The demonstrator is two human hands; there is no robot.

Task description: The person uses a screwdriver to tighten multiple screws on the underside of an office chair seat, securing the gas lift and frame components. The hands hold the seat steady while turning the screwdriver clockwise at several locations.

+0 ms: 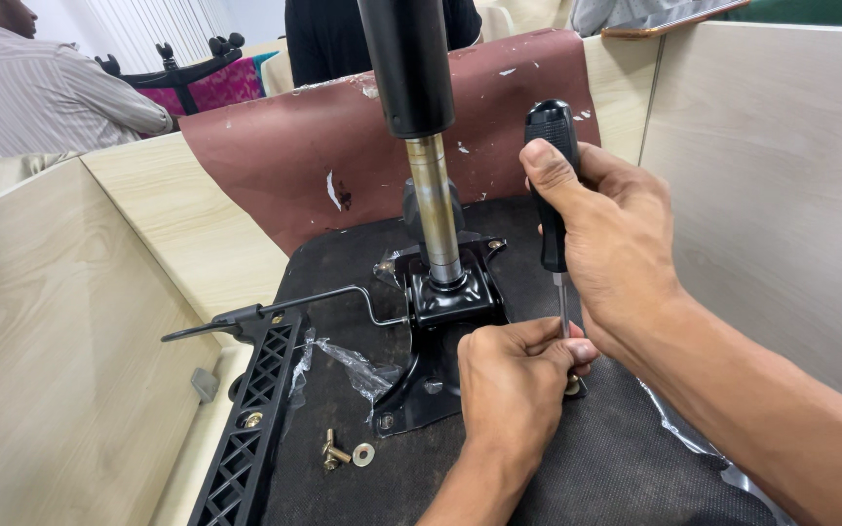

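While the right hand (616,244) is clamped on a screwdriver (554,185) with a smooth black handle and thin steel shaft, the left hand (514,375) pinches its tip against the glossy black metal plate (445,302) on a coarse fabric seat (596,458), below a chrome column (436,200).

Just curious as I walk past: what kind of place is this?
Probably an office doubling as a workspace: pale wood-grain desk partitions, an upturned office chair seat with its gas cylinder, and loose bolts.

Office: pale wood-laminate cubicle partitions (60,331) all round, seated co-worker (41,88) beyond, vertical blinds (148,29) behind.
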